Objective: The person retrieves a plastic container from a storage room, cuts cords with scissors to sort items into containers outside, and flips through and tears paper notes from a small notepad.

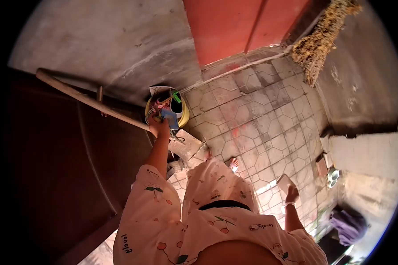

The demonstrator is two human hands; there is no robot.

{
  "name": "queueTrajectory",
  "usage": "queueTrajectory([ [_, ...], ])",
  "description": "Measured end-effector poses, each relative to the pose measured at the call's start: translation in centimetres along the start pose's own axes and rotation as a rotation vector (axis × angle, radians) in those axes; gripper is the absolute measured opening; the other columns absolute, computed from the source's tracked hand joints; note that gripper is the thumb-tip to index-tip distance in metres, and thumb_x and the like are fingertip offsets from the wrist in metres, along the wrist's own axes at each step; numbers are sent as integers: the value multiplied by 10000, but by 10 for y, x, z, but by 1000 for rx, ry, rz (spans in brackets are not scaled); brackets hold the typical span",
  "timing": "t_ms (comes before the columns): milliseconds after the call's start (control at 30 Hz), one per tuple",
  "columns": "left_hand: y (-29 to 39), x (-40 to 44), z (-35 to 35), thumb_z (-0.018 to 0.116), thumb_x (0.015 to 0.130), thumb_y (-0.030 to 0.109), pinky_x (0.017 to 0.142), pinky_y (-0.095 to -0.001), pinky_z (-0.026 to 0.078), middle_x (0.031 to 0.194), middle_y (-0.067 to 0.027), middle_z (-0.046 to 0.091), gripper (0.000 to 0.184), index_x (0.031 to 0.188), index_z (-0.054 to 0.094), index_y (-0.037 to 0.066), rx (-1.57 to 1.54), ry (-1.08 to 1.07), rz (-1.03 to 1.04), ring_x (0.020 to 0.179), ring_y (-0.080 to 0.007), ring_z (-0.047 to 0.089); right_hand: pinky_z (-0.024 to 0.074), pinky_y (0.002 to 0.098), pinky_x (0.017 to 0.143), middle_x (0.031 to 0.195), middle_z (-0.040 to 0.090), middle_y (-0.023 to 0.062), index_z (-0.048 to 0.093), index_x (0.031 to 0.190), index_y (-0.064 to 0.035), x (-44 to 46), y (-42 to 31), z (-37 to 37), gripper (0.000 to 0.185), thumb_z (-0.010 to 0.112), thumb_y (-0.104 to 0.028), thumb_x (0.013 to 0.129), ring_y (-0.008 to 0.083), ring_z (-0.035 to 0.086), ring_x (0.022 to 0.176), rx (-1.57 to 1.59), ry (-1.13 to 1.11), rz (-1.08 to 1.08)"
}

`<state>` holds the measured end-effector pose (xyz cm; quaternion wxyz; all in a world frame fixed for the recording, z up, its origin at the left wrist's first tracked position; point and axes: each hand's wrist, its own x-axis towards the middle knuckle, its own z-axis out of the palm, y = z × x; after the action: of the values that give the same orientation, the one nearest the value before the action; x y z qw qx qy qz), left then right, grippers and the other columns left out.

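My left hand (156,125) reaches down to a yellow bucket (185,115) by the wall. Its fingers are curled among the bucket's contents, and what they grip is hard to make out. Right beside them is a blue flat piece (169,118). A bright green-headed tool (177,97) and some pinkish items also stick out of the bucket. Low at my right side, my right hand (292,194) is closed on a thin, pale, rectangular flat object (285,182); its exact kind is unclear.
A long wooden pole (84,98) leans on the left, above a dark panel. A pale slab (186,145) lies near my feet on the tiled floor (252,101). Dried stalks (316,51) stand in the far corner beside a red door (239,26). Purple cloth (349,226) hangs at right.
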<state>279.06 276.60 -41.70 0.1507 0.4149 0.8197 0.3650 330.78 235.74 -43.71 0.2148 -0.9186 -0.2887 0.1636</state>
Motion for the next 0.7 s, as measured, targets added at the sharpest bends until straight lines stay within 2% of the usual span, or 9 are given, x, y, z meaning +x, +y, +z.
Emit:
queueTrajectory([
  [100,6,32,49,681,589,65,730,-413,472,947,-162,585,463,1021,516,78,46,-12,-88,840,-335,580,446,365,656,838,611,185,587,895,30,59,-77,10,304,546,-266,839,282,569,726,-33,-121,-96],
  [167,-19,56,92,660,599,69,724,-412,464,914,-170,592,447,1022,516,61,57,7,31,848,-354,573,442,359,672,829,610,174,589,900,25,75,-100,33,285,546,-251,840,269,565,734,30,-165,-143],
  [233,-20,63,116,631,630,50,714,-415,459,898,-176,593,386,998,518,59,131,-48,7,849,-365,568,433,346,699,818,610,154,591,905,17,87,-130,51,257,554,-228,836,245,555,741,33,-230,-155],
  [300,-20,85,136,605,658,33,704,-419,457,889,-184,591,325,970,517,58,263,-116,-65,846,-372,564,422,365,674,801,591,175,569,880,32,89,-145,73,310,561,-274,832,265,530,710,-10,-301,-143],
  [433,-58,117,178,557,715,15,691,-435,454,900,-198,576,256,959,497,64,348,-79,-68,825,-386,564,426,356,675,774,590,157,581,867,11,105,-171,88,218,591,-197,803,259,538,705,-48,-501,-184],
  [533,-70,129,205,533,720,-8,681,-440,458,940,-192,558,293,996,485,79,442,66,-122,814,-396,561,431,354,685,802,592,156,577,881,14,139,-165,97,226,589,-199,804,260,545,725,-133,-533,-205],
  [600,-83,124,225,523,718,-14,688,-443,462,990,-187,533,350,1050,470,83,384,28,-20,812,-391,554,433,352,692,820,593,156,573,894,18,170,-162,108,242,584,-207,808,260,551,740,-198,-522,-217],
  [667,-96,98,244,519,727,6,704,-448,453,986,-195,533,328,1043,470,77,354,31,226,813,-384,550,434,351,699,837,594,158,568,909,23,193,-156,116,260,579,-219,813,261,556,757,-259,-502,-203],
  [700,-94,88,247,511,760,71,713,-462,434,948,-222,536,273,1030,472,61,347,61,320,831,-399,538,433,350,713,849,596,161,564,933,25,200,-162,117,286,568,-237,821,260,562,782,-253,-519,-174],
])
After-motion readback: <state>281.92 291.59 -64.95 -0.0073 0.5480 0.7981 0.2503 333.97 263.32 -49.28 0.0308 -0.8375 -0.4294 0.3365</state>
